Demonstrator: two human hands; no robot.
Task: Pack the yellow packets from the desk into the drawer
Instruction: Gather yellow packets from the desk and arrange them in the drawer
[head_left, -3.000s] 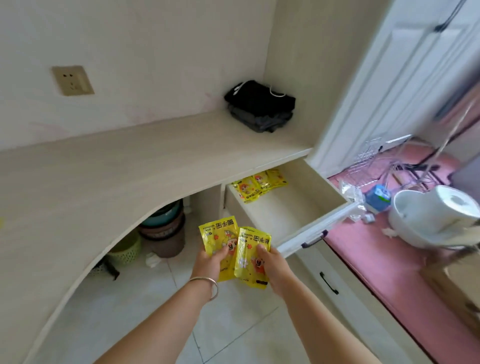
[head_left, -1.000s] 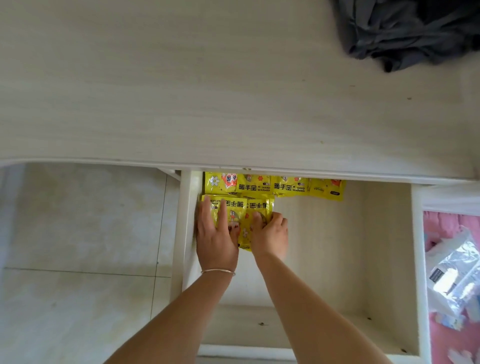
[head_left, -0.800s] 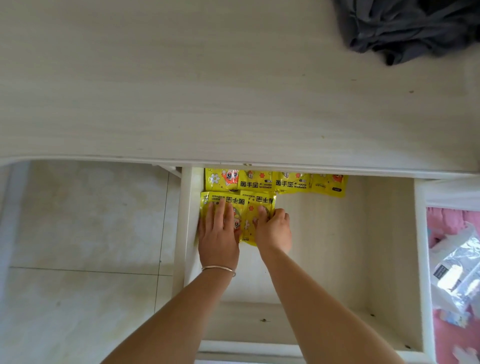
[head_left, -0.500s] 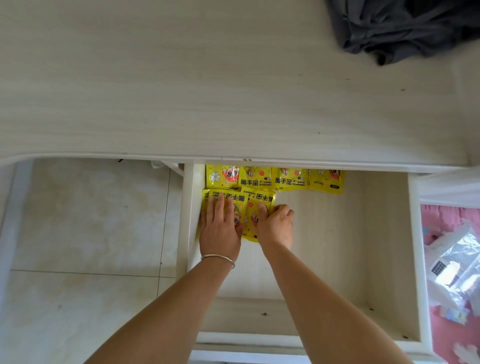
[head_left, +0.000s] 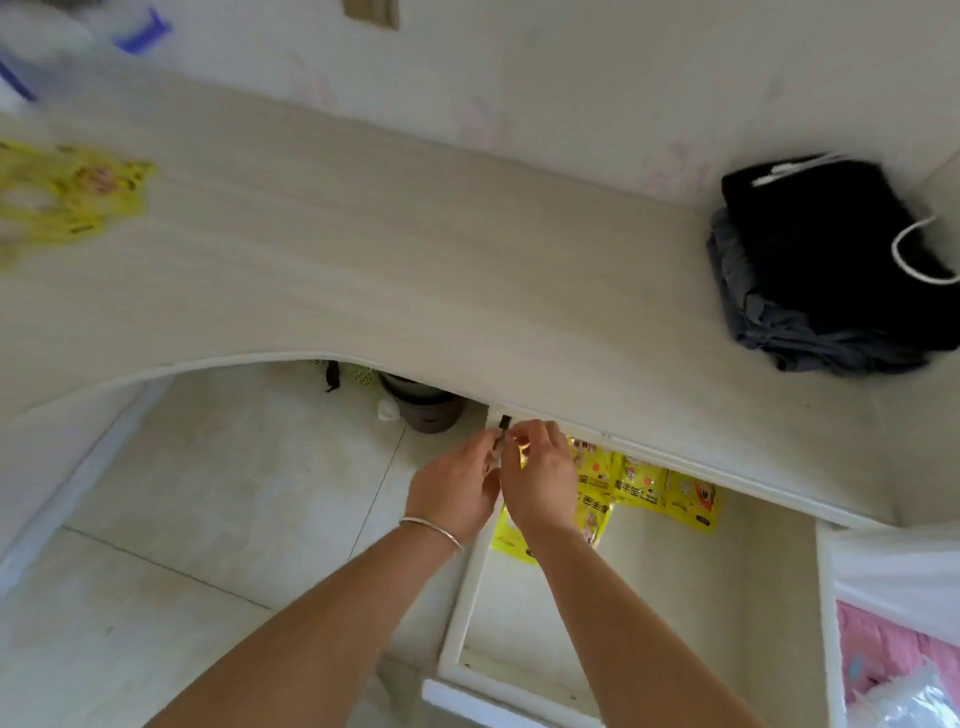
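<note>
The white drawer (head_left: 826, 613) stands pulled out under the desk top (head_left: 415, 280). Several yellow packets (head_left: 649, 491) lie in a row along its back, partly under the desk edge, with more (head_left: 511, 535) below them at the back left corner. My left hand (head_left: 454, 491) and my right hand (head_left: 540, 483) hover close together above that corner, fingers loosely apart and holding nothing. Another heap of yellow packets (head_left: 67, 192), blurred, lies on the desk at the far left.
A folded black and grey garment (head_left: 826, 265) with a white cord lies on the desk at the right. Under the desk stand a brown pot (head_left: 426, 410) and a basket. Pink fabric (head_left: 883, 660) and a plastic bag sit at the right of the drawer.
Both hands have lifted off the packets they pressed flat in the drawer and now hover above its back left corner. My view has swung up and left, showing the packets on the desk.
</note>
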